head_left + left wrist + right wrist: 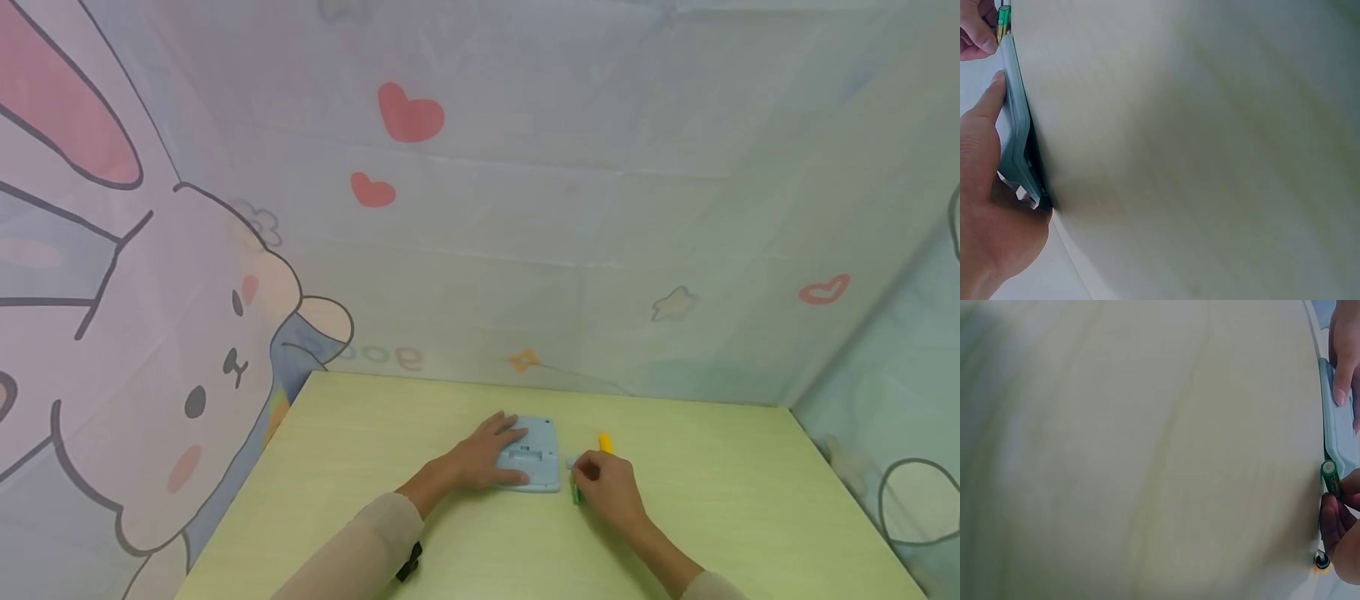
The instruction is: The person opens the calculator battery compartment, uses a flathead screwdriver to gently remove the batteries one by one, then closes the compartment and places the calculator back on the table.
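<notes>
A flat light-blue plastic device (536, 475) lies on the table with a recessed compartment facing up. My left hand (483, 457) rests across its left side, fingers spread; in the left wrist view the thumb (991, 100) lies along its top. Just right of the device, my right hand (611, 487) pinches a green battery (1331, 478) between thumb and fingers, close to the table. A small light-blue piece (572, 461) shows beside those fingertips, partly hidden by them. Behind the right hand lies a tool with a yellow handle (605, 442), its other end hidden in the head view.
The pale yellow-green table (360, 433) reaches back to a printed cloth (487, 275) with hearts and a rabbit. Another cloth wall (892, 433) borders the right side. A black object (409, 562) shows by the left sleeve.
</notes>
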Available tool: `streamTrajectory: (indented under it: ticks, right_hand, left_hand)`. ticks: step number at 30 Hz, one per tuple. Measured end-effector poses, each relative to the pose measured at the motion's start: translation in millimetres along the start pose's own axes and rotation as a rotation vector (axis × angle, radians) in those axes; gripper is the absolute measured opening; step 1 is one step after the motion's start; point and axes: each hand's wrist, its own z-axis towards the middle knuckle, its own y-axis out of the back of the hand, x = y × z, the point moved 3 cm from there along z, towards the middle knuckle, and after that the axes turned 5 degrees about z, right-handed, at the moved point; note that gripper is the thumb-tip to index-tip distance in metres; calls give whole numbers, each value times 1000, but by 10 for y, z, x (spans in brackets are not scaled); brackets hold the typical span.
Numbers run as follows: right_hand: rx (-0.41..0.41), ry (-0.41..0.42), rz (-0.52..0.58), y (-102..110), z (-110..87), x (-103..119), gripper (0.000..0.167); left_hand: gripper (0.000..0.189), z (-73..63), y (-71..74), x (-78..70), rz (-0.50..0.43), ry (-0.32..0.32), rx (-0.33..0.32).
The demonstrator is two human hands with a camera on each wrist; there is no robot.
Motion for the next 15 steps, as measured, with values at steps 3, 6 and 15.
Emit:
streamTrajectory:
  ticks: [3,6,15]
  right_hand:
    - [10,-7,-6,-11,4,5,12]
    - [17,-3,-5,-22,11,9,13]
    - [10,14,-1,-18,4,9,12]
  left_hand:
    - [85,-1,-4,-2,-1,3,5]
    - [85,-5,1,-9,3,7,3]
    - [85,1,20,-22,-7,4,-2]
